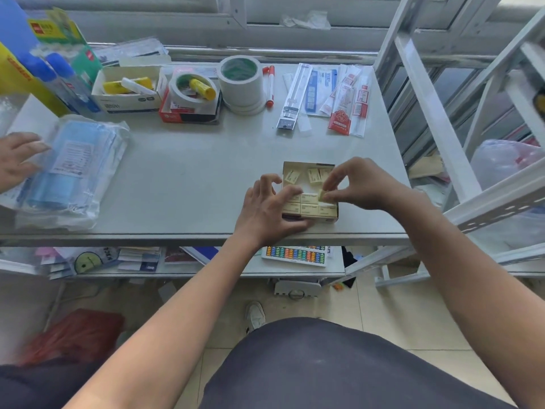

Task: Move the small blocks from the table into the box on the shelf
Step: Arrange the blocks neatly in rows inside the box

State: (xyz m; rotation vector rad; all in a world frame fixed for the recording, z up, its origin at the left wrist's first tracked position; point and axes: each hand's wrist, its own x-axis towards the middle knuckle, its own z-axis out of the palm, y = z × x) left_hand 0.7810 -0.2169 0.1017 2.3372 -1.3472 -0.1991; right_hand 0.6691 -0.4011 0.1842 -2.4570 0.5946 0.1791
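Now you seem mid-placement: right grip (362, 184) pinches a small block (322, 196) above the box (306, 165), left grip (265, 211) clasps its near-left corner; next, seat it in the far gap.

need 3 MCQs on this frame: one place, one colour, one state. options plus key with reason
1. Where does the box stand?
A) near the front edge of the table
B) beside the tape rolls
C) on the floor

2. What colour are the small blocks?
A) blue
B) cream
C) red

3. What is the right hand doing?
A) lying flat on the table
B) lifting a tape roll
C) pinching one block over the box

Key:
1 A, the box sits just behind the front edge.
2 B, the packed rows are cream.
3 C, thumb and fingers pinch a block above the box.
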